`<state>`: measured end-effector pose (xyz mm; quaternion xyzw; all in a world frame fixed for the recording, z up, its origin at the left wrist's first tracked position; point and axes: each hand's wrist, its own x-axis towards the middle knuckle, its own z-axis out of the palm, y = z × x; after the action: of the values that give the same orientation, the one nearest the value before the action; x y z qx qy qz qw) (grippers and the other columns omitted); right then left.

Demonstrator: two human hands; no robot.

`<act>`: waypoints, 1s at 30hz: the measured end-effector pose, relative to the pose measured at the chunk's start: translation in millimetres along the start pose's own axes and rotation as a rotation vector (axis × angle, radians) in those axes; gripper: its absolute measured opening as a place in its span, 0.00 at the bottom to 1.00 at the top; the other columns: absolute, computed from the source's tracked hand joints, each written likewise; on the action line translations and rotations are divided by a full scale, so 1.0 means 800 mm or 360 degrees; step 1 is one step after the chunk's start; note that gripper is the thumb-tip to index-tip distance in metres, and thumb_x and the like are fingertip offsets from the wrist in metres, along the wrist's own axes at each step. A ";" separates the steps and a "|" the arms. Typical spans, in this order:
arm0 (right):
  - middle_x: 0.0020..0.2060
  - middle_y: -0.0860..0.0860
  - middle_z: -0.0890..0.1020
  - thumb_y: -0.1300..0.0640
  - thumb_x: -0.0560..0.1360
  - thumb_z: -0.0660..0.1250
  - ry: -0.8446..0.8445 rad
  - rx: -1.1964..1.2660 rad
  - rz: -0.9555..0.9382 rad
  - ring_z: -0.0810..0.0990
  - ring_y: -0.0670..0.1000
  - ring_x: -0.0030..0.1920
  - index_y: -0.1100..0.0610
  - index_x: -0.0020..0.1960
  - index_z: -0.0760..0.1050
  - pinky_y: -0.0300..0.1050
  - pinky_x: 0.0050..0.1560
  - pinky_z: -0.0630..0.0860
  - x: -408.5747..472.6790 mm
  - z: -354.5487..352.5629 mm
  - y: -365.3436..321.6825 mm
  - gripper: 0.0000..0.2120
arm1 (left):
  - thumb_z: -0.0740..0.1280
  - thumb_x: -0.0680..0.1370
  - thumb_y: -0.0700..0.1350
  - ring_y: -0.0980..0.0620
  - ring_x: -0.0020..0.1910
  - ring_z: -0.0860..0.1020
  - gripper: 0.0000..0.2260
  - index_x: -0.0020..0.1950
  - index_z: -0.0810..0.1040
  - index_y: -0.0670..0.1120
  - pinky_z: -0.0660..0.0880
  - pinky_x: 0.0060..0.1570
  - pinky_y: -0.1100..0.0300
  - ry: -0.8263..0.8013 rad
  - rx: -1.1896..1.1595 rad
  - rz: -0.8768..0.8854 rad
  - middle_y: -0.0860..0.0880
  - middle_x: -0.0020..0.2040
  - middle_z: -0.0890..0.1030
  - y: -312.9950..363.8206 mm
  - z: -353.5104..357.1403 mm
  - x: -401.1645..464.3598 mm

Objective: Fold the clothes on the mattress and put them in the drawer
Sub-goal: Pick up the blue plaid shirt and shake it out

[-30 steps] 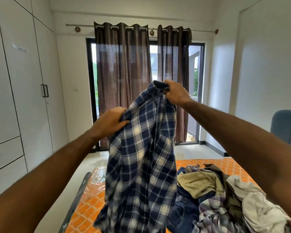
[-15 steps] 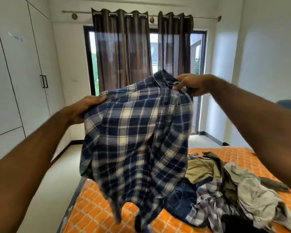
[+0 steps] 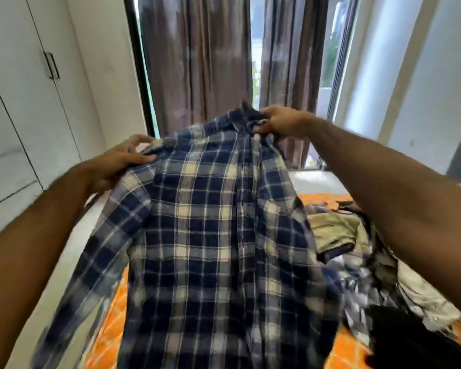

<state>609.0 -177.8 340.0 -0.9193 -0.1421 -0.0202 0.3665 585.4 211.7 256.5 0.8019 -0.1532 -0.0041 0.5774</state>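
Shirt (image 3: pixel 213 235) held up over mattress (image 3: pixel 109 323), right hand (image 3: pixel 280 121) pinching collar, left hand (image 3: pixel 117 161) gripping shoulder; spreading step, next lay flat for folding.

Blue plaid shirt (image 3: pixel 210 235) held up over orange mattress (image 3: pixel 109 328), right hand (image 3: pixel 280 121) pinching collar, left hand (image 3: pixel 120 161) seemingly gripping shoulder

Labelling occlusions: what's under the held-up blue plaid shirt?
Below the blue plaid shirt, orange patterned mattress shows at its lower left edge; the mixed clothes pile sits to its right. What lies directly beneath the shirt is covered.
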 end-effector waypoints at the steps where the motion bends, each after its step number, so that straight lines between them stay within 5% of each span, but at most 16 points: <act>1: 0.37 0.55 0.78 0.65 0.80 0.67 0.0052 -0.0200 0.0003 0.77 0.43 0.31 0.60 0.55 0.79 0.42 0.35 0.74 0.022 0.030 0.023 0.05 | 0.70 0.77 0.37 0.55 0.43 0.83 0.14 0.56 0.78 0.55 0.81 0.42 0.64 0.0073 0.0029 -0.0037 0.44 0.51 0.83 -0.029 0.001 0.011; 4: 0.52 0.59 0.85 0.61 0.77 0.69 0.0134 -0.0592 0.0033 0.83 0.51 0.51 0.58 0.62 0.81 0.46 0.48 0.75 0.082 0.129 0.083 0.14 | 0.75 0.75 0.39 0.47 0.52 0.82 0.16 0.55 0.75 0.52 0.80 0.51 0.53 0.0279 0.0168 -0.0224 0.41 0.56 0.81 -0.133 0.022 0.036; 7: 0.58 0.56 0.84 0.56 0.76 0.68 0.0178 -0.0689 0.0089 0.83 0.59 0.58 0.49 0.62 0.80 0.53 0.55 0.79 0.120 0.217 0.135 0.16 | 0.71 0.77 0.34 0.43 0.47 0.81 0.15 0.56 0.71 0.49 0.79 0.44 0.54 0.0318 0.0049 -0.0387 0.36 0.57 0.80 -0.207 0.055 0.059; 9: 0.52 0.58 0.85 0.57 0.73 0.65 0.0202 -0.0518 0.0235 0.84 0.62 0.52 0.52 0.54 0.79 0.55 0.51 0.82 0.154 0.257 0.169 0.10 | 0.72 0.76 0.36 0.46 0.44 0.80 0.15 0.53 0.72 0.52 0.80 0.41 0.54 0.0396 0.0037 -0.0371 0.37 0.56 0.80 -0.250 0.076 0.083; 12: 0.46 0.62 0.83 0.57 0.63 0.59 0.0299 0.0009 0.0494 0.84 0.65 0.46 0.56 0.52 0.77 0.63 0.46 0.83 0.206 0.292 0.234 0.18 | 0.75 0.72 0.42 0.45 0.48 0.81 0.16 0.52 0.76 0.58 0.81 0.40 0.49 0.0453 0.0128 -0.0309 0.42 0.53 0.80 -0.295 0.095 0.117; 14: 0.49 0.61 0.80 0.61 0.67 0.66 0.0349 0.0473 0.0539 0.82 0.61 0.47 0.56 0.57 0.73 0.63 0.48 0.82 0.223 0.308 0.273 0.18 | 0.70 0.72 0.32 0.46 0.50 0.79 0.22 0.58 0.73 0.53 0.76 0.38 0.56 0.0371 0.0150 -0.0270 0.44 0.54 0.78 -0.316 0.119 0.139; 16: 0.57 0.58 0.75 0.67 0.72 0.73 0.0298 0.0621 0.0527 0.77 0.57 0.55 0.62 0.69 0.67 0.59 0.53 0.78 0.198 0.320 0.288 0.29 | 0.66 0.69 0.28 0.46 0.53 0.77 0.25 0.61 0.70 0.49 0.74 0.46 0.55 0.0330 0.0388 -0.0195 0.43 0.55 0.76 -0.338 0.144 0.152; 20: 0.68 0.68 0.71 0.61 0.77 0.72 -0.0024 -0.0168 0.0343 0.72 0.63 0.68 0.69 0.72 0.67 0.57 0.65 0.69 0.118 0.336 0.370 0.28 | 0.65 0.76 0.36 0.38 0.64 0.73 0.17 0.65 0.73 0.44 0.70 0.61 0.46 0.0021 0.1081 -0.0038 0.40 0.66 0.73 -0.393 0.219 0.156; 22: 0.71 0.62 0.69 0.54 0.79 0.69 -0.0262 -0.0746 0.0416 0.69 0.64 0.71 0.61 0.74 0.67 0.62 0.69 0.67 0.061 0.341 0.419 0.26 | 0.62 0.78 0.43 0.36 0.67 0.72 0.18 0.66 0.75 0.39 0.70 0.65 0.42 -0.0278 0.1179 0.0074 0.37 0.68 0.72 -0.407 0.278 0.152; 24: 0.76 0.58 0.64 0.48 0.80 0.66 -0.0313 -0.1188 0.0489 0.61 0.62 0.77 0.56 0.75 0.65 0.73 0.74 0.54 0.012 0.336 0.462 0.27 | 0.63 0.80 0.47 0.39 0.65 0.73 0.16 0.65 0.75 0.42 0.71 0.62 0.43 -0.0507 0.1222 0.0189 0.41 0.66 0.73 -0.405 0.340 0.149; 27: 0.82 0.56 0.51 0.39 0.80 0.62 -0.0174 -0.1314 0.0579 0.47 0.61 0.82 0.55 0.81 0.55 0.75 0.74 0.43 -0.034 0.303 0.513 0.36 | 0.63 0.79 0.56 0.44 0.61 0.76 0.20 0.65 0.74 0.44 0.73 0.59 0.49 -0.0654 0.1088 0.0210 0.44 0.64 0.74 -0.387 0.431 0.162; 30: 0.82 0.58 0.48 0.32 0.77 0.61 0.0059 -0.1436 0.0645 0.47 0.65 0.81 0.55 0.82 0.52 0.76 0.74 0.42 -0.058 0.236 0.553 0.44 | 0.64 0.78 0.62 0.45 0.61 0.76 0.26 0.67 0.73 0.45 0.70 0.58 0.52 -0.0694 0.0953 0.0111 0.44 0.64 0.75 -0.358 0.519 0.188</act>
<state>673.6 -367.0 -99.9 -0.9949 0.0690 -0.0242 -0.0690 721.5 -128.1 -122.1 0.9100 -0.2942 -0.1102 0.2707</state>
